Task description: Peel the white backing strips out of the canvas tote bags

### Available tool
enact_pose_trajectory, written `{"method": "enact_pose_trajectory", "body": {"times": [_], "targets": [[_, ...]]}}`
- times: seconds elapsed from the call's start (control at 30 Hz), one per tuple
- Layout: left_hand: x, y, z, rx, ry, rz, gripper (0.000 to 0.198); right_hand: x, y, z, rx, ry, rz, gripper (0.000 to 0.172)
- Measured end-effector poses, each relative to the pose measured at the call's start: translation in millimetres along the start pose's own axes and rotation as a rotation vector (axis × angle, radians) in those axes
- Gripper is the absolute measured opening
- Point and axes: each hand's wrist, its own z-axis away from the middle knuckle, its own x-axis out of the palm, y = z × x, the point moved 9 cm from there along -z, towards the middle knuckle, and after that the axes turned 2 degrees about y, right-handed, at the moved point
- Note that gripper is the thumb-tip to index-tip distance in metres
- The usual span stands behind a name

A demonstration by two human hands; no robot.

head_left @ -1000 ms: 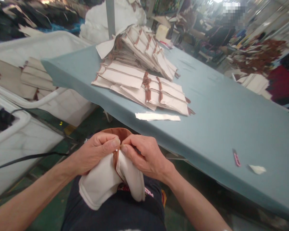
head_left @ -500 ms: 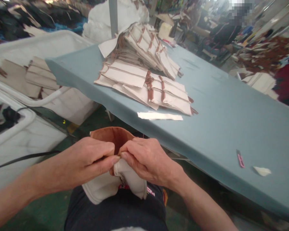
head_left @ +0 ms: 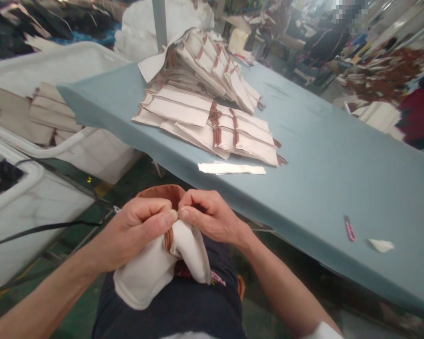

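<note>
A sewn cream-and-brown fabric piece (head_left: 144,275) hangs in front of my dark clothing, its kind not clear. My left hand (head_left: 141,230) pinches its upper edge between thumb and bent fingers. Right beside it, my right hand (head_left: 208,214) grips the same edge, and the two thumb tips nearly meet. Cream flaps droop below both hands, with a brown strip between them. Behind the fingers curves a brown part (head_left: 162,190) of the piece. The exact spot under the fingertips is hidden.
Stacked cream pieces with brown trim (head_left: 198,113) lie on the blue-covered table (head_left: 321,174), near white strips (head_left: 231,168). A pink-handled cutter (head_left: 349,229) and a cream scrap (head_left: 380,245) are at the right. White bins (head_left: 102,153) stand left. A person (head_left: 325,42) sits far back.
Both hands have shifted slightly on the edge, and my left thumb now lies more on top. Less of the brown part shows behind them. The view has moved a little.
</note>
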Motion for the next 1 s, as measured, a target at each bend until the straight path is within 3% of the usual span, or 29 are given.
{"method": "enact_pose_trajectory", "body": {"times": [0.1,0.2,0.43,0.53,0.67,0.77,0.87,1.0], "targets": [[-14.3,25,-2,0.108,0.02,-0.293,0.058,-19,-3,-6,-0.022,0.072,0.152,0.063],[-34.0,34,7,0.072,0.118,-0.461,0.054,-29,-8,-8,-0.005,0.034,0.187,0.069],[-58.0,15,39,-0.026,0.295,-0.523,0.053,-31,-5,0,0.07,-0.018,0.008,0.082],[-59.9,10,41,-0.056,0.293,-0.489,0.051,-25,-3,-2,0.105,-0.057,0.057,0.076],[-55.4,21,33,-0.009,0.189,-0.445,0.05,-25,4,-7,0.172,-0.079,0.207,0.055],[-59.8,29,30,0.064,0.15,-0.594,0.048,-30,1,-7,0.152,-0.066,0.233,0.044],[-72.1,27,33,0.107,0.195,-0.774,0.046,-30,-9,-5,0.116,-0.079,0.175,0.035],[-91.3,20,39,0.092,0.329,-0.733,0.051,-24,-26,-5,0.083,-0.109,0.087,0.029]]}}
